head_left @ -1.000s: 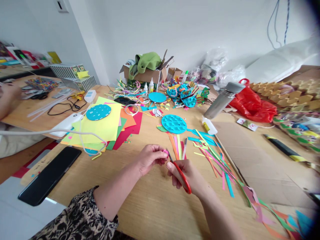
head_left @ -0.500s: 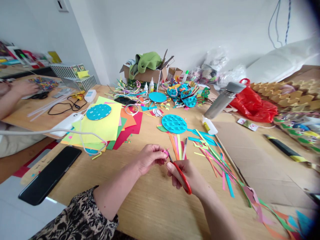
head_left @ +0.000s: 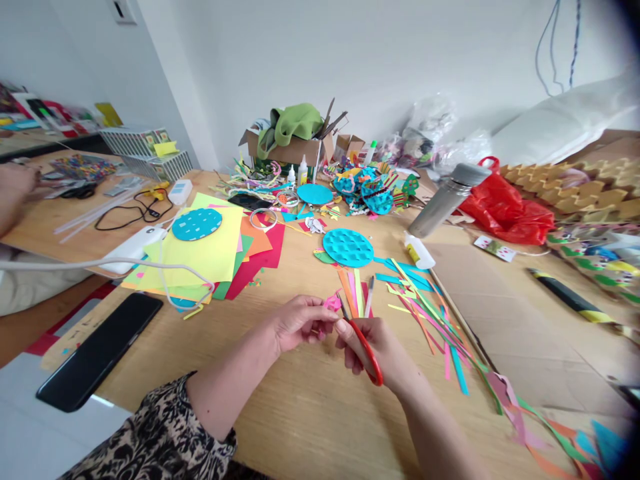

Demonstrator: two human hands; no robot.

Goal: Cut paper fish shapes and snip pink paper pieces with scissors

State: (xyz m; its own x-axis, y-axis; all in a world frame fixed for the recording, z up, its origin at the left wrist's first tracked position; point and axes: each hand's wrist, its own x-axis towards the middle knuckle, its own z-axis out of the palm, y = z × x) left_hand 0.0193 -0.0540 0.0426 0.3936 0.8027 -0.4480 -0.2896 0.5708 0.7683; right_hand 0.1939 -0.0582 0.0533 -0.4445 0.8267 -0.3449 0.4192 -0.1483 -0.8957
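My left hand [head_left: 296, 324] pinches a small pink paper piece [head_left: 332, 303] just above the wooden table [head_left: 300, 407]. My right hand [head_left: 383, 353] is closed round red-handled scissors [head_left: 364, 348], whose blades point up at the pink piece and touch it. Coloured paper strips [head_left: 425, 319] lie fanned out right of my hands. A woven teal paper disc [head_left: 348, 247] rests beyond them.
A black phone [head_left: 97, 350] lies at the left front edge. Stacked coloured sheets [head_left: 210, 257] carry another teal disc [head_left: 197, 224]. A glue bottle [head_left: 418, 251], a steel flask [head_left: 447, 199], a red bag [head_left: 507, 210] and a cluttered cardboard box [head_left: 290, 143] stand behind. Another person's hand [head_left: 15, 187] works far left.
My left hand has turned and lifted the pink piece slightly, so more of it shows above the scissor blades. The other person's hand at far left has drawn back.
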